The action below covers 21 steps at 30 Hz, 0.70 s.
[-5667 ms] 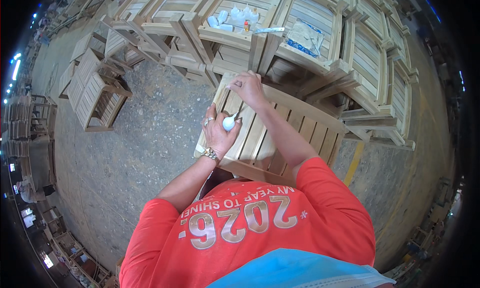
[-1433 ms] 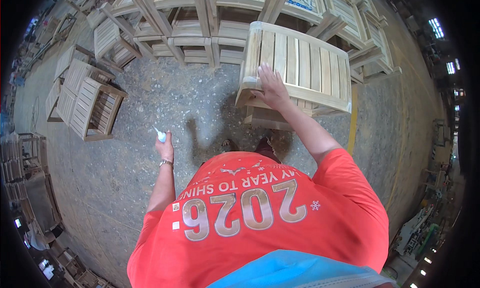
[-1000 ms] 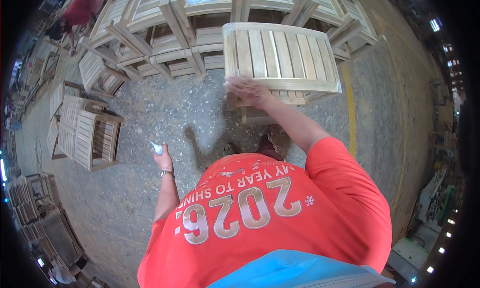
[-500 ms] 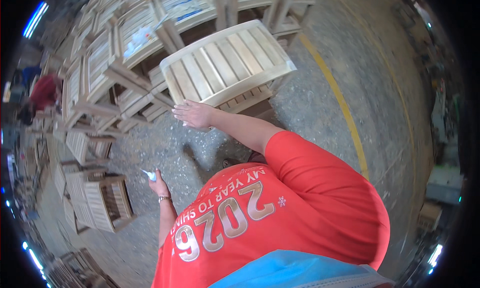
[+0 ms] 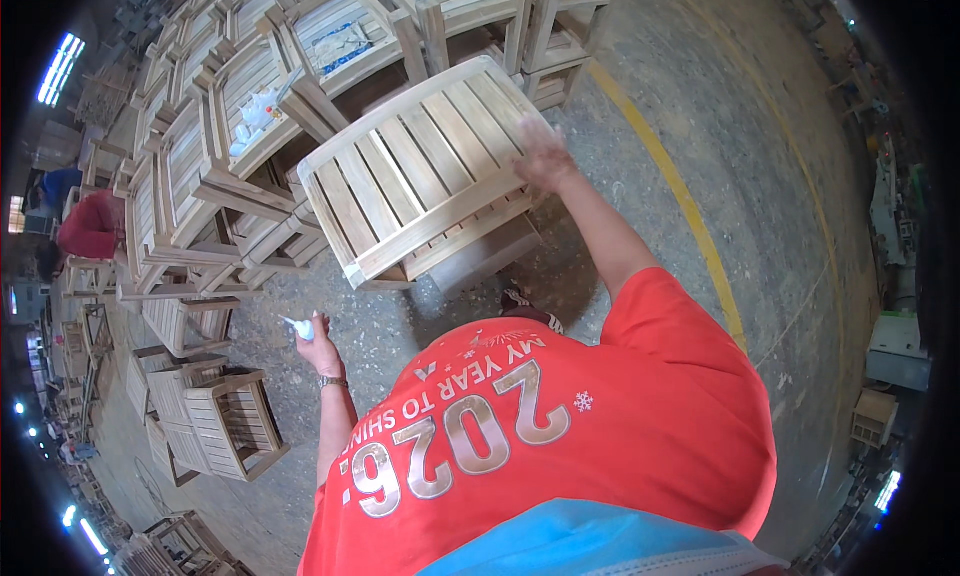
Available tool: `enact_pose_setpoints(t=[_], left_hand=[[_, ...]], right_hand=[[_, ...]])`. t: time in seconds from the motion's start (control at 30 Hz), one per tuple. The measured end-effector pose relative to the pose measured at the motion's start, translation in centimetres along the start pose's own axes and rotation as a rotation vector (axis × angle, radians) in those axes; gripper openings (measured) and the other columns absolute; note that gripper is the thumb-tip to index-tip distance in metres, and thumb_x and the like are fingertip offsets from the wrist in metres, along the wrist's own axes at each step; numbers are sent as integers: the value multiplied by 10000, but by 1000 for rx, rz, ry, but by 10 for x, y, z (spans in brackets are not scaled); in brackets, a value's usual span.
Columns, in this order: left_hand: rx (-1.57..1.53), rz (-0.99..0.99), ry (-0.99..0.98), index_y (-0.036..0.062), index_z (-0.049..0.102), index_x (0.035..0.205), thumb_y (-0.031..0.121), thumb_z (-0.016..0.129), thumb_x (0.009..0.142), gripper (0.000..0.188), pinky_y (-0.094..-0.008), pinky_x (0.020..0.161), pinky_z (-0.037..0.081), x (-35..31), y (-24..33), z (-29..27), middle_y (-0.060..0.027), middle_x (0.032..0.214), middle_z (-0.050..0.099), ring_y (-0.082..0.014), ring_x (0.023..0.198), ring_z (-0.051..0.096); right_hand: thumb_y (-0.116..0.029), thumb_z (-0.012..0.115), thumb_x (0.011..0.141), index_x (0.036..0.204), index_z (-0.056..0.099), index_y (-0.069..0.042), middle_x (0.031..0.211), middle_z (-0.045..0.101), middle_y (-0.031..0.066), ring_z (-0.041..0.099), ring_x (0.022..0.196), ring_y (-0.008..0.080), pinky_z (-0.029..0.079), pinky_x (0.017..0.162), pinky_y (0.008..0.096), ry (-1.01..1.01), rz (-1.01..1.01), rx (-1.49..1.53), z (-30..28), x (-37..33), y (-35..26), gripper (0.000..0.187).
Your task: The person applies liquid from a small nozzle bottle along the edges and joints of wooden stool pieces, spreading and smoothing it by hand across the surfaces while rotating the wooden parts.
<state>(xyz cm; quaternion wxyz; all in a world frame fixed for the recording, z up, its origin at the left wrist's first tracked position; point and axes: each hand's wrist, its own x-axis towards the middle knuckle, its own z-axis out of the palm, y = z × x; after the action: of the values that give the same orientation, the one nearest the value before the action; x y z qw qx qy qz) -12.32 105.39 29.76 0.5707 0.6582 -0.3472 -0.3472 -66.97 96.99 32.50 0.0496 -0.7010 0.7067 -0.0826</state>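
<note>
A slatted wooden table (image 5: 425, 161), pale and rectangular with rounded corners, stands in front of me, turned at a slant. At its right end is my right hand (image 5: 546, 158), against or just over the edge; motion smears its fingers, so its grip is unclear. My left hand (image 5: 318, 348) is lower and to the left, away from the table. It is closed round a small white squeeze bottle (image 5: 303, 329) with a thin pointed nozzle. The nozzle points up and left over the floor.
Rows of wooden frames (image 5: 250, 166) crowd the far left; one bears a white plastic bag (image 5: 262, 108), another a blue-and-white packet (image 5: 340, 48). Slatted wooden pieces (image 5: 215, 421) stand at left. A yellow floor line (image 5: 675, 186) runs along the right. A person in red (image 5: 92, 224) bends at far left.
My right hand has gone from the table's near left corner to its right end. In the picture the table sits further left and more slanted. My left hand still holds the bottle.
</note>
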Motion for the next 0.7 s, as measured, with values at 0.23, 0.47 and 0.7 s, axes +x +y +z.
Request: enact_pose_setpoints(t=[0.23, 0.47, 0.7], left_hand=[[49, 85, -233, 70, 582, 901, 159, 750, 858, 195, -236, 526, 465, 1, 49, 95, 16, 740, 601, -69, 606, 554], [196, 144, -496, 46, 568, 1011, 149, 692, 883, 205, -252, 591, 479, -20, 69, 183, 13, 812, 602, -82, 680, 566], [345, 83, -383, 55, 566, 934, 197, 690, 904, 191, -252, 535, 465, -12, 67, 197, 11, 741, 598, -60, 627, 563]], right_hand=[[-650, 417, 912, 1562, 112, -55, 1640, 69, 136, 25, 1521, 265, 24, 1211, 516, 37, 327, 129, 10, 48, 5, 933], [-616, 416, 928, 1542, 195, -21, 1635, 109, 138, 53, 1519, 254, 49, 1211, 527, 14, -147, 65, 6, 123, -50, 883], [-562, 437, 945, 1543, 195, -24, 1636, 107, 137, 74, 1517, 270, 70, 1210, 531, 124, 64, 181, 3, 223, 14, 840]])
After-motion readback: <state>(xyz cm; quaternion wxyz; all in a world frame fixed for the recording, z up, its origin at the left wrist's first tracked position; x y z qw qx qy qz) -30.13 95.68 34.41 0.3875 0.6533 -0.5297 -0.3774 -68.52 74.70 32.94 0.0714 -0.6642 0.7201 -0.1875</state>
